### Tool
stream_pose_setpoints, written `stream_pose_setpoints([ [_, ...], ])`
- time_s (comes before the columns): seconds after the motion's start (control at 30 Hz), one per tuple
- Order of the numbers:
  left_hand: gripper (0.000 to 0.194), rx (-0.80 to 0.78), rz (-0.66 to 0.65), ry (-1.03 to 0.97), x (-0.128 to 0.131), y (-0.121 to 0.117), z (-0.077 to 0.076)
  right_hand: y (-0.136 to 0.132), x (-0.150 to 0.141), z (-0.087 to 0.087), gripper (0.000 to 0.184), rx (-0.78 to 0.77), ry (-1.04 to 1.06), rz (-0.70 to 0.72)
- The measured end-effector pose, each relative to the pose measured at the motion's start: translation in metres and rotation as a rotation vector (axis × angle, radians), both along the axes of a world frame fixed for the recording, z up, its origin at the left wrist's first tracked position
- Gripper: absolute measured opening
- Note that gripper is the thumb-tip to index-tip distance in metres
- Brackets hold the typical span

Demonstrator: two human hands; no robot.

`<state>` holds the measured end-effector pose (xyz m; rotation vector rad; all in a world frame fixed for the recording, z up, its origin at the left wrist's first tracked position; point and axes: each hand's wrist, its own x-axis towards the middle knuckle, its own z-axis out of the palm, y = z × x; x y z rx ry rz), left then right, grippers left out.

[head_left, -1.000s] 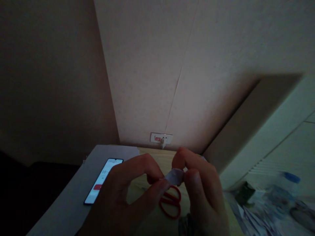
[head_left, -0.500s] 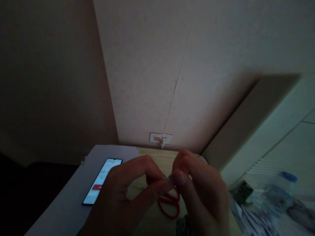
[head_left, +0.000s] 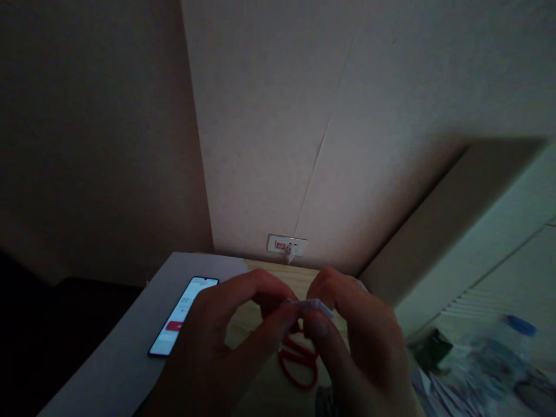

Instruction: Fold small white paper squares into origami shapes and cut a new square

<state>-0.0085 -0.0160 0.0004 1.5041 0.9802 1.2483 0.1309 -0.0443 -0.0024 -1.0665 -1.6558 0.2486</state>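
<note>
Evidently, the folded paper piece (head_left: 316, 305) sits above the red-handled scissors (head_left: 299, 357), long axis crosswise; fingers of left hand (head_left: 217, 333) and right hand (head_left: 362, 333) both pinch it.

From my station I see the phone (head_left: 179, 319) at left on the table (head_left: 299, 279), the scissors (head_left: 299, 358) right of it, the scrap (head_left: 315, 305) above them between left hand (head_left: 221, 341) and right hand (head_left: 362, 336), the socket (head_left: 286, 245) behind, the bottle (head_left: 516, 344) far right.

The scissor handles (head_left: 299, 357) are red, the pinched slip (head_left: 320, 306) whitish, the tabletop (head_left: 297, 282) yellowish with wood grain.
</note>
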Motion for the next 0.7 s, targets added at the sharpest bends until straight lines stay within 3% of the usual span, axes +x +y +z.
stream_pose_setpoints([
  [0.23,0.014,0.021,-0.046,-0.098,-0.002,0.003,0.0,0.0,0.002,0.004,0.026,-0.036,-0.078,-0.031],
  [0.43,0.016,0.06,-0.039,-0.19,0.0,0.004,-0.002,0.005,0.005,-0.003,0.037,0.03,0.047,0.005],
  [0.7,0.017,0.159,-0.039,-0.079,-0.005,0.012,-0.005,0.005,0.006,-0.001,0.03,-0.16,-0.025,-0.017],
])
